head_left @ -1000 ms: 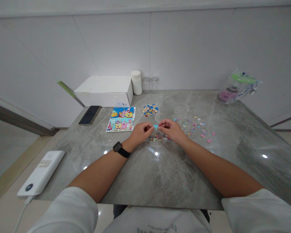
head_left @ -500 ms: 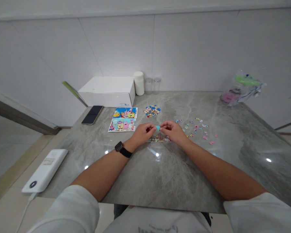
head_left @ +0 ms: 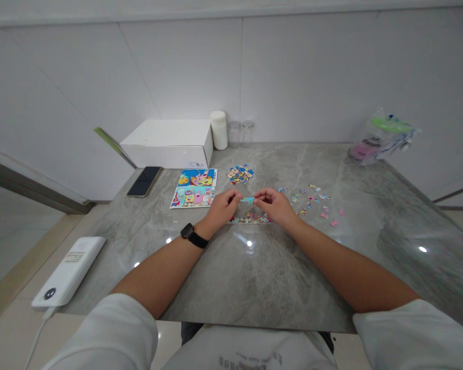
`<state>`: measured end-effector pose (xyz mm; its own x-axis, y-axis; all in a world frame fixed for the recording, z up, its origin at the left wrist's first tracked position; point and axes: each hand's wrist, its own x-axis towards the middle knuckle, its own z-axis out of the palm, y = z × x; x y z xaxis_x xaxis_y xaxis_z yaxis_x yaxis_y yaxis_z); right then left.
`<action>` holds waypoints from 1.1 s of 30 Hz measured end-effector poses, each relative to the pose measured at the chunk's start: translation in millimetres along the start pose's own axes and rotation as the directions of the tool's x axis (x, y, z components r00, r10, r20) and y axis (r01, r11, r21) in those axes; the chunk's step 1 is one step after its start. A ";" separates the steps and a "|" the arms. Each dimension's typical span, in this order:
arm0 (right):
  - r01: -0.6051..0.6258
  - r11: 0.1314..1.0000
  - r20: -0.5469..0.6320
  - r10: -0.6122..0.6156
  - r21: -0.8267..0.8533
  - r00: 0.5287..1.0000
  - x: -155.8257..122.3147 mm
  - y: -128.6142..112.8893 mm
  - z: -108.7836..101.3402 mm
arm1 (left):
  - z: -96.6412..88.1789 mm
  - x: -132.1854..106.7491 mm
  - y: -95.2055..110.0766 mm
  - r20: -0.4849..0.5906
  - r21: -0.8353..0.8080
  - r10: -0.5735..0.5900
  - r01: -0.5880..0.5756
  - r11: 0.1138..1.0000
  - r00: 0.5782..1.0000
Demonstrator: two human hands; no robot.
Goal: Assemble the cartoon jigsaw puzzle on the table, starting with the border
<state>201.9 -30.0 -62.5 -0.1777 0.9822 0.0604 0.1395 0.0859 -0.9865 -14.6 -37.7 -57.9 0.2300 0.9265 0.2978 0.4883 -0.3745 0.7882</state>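
Between the fingertips of both hands is a small light-blue strip of jigsaw puzzle pieces, held a little above the table. My left hand, with a black watch on its wrist, pinches the strip's left end. The right end is pinched by my right hand. Just below the hands lies a partly joined puzzle row, its upper part hidden by the fingers. Loose puzzle pieces are scattered to the right. Farther back sits a heap of puzzle pieces. Left of my hands lie colourful cartoon picture cards.
A phone and a white box are at the back left. Beside the box stand a white bottle and two clear glasses. A plastic bag sits back right, a white power bank at the left edge.
The light-blue strip between my hands shows wider now, as my left fingers have shifted a little left. The view has tilted slightly; other things stay put.
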 end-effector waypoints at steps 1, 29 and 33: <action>-0.001 1.000 -0.006 0.001 0.002 1.000 0.3 -0.4 -0.2 | 0.1 0.3 -1.9 -0.040 0.006 0.000 0.000 1.000 0.999; 0.031 0.999 -0.069 -0.031 -0.012 0.997 7.0 -1.2 -13.8 | -48.1 24.1 -37.0 -0.224 0.212 0.138 -0.090 0.973 0.965; 0.024 0.999 -0.061 -0.025 -0.027 0.998 5.2 -0.5 -10.1 | -37.0 15.6 -22.2 -0.078 0.260 0.255 -0.228 0.938 0.964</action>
<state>210.7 -23.2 -60.2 -0.1213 0.9881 0.0947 0.1615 0.1138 -0.9803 -53.0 -13.6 -50.8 0.2806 0.8001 0.5302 0.6248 -0.5716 0.5319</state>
